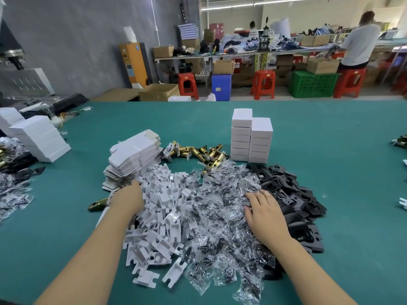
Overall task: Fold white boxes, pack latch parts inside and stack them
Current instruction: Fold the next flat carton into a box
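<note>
Matt white card boxes (251, 135), glossy brass latches (204, 151), crinkly clear plastic bags (220, 205), teal cloth table (330, 139).

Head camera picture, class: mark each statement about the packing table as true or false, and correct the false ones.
1. The left hand reaches toward the pile of flat unfolded boxes. True.
2. The right hand lies on the brass latch bolts. False: it rests, fingers spread, where the clear bags of small parts meet the black plates.
3. The folded white boxes stand in two adjacent columns at the far side of the piles. True.
4. The white plastic pieces lie to the right of the black plates. False: they lie to the left of them, with the bags between.
5. The table has a red cover. False: it is green.
</note>
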Available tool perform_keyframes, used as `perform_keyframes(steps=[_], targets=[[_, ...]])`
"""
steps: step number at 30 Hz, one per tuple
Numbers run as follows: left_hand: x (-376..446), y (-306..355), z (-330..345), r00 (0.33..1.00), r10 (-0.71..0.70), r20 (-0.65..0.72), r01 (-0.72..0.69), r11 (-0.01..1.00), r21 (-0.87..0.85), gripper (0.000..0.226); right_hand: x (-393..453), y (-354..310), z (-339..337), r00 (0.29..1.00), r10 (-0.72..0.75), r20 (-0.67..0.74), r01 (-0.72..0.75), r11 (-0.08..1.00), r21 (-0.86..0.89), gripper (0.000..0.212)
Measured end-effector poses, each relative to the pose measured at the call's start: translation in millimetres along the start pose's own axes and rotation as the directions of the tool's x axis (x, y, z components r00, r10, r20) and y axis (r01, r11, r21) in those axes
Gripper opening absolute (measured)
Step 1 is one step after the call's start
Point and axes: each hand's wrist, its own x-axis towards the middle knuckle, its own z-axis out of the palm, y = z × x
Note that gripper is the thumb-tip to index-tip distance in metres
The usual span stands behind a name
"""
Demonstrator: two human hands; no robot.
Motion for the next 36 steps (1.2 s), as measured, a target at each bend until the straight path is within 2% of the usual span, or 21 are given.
perform_keyframes(steps=[8, 19, 25, 36], targets=[[1, -5, 9, 0.992, -0.068, -0.102, 0.06, 0.995, -0.08, 0.029, 0, 1, 2, 1.0, -0.022, -0.015, 0.022, 1.0, -0.01, 0.045], [-3, -5, 12, 0.985, -0.079, -0.154, 0.075, 0.997, -0.03, 0.04, 3, 4, 4, 0.998, -0.028, 0.057, 0.031, 0.998, -0.057, 0.051], [-10, -1, 9, 0.99, -0.119, -0.073, 0.116, 0.992, -0.044, 0.013, 3, 3, 3, 0.997, -0.021, 0.075, 0.025, 0.999, -0.046, 0.051], [-19, -1, -9, 0.987, -0.08, -0.136, 0.075, 0.996, -0.045, 0.027, 3, 2, 2, 0.997, -0.022, 0.072, 0.026, 0.998, -0.052, 0.052]])
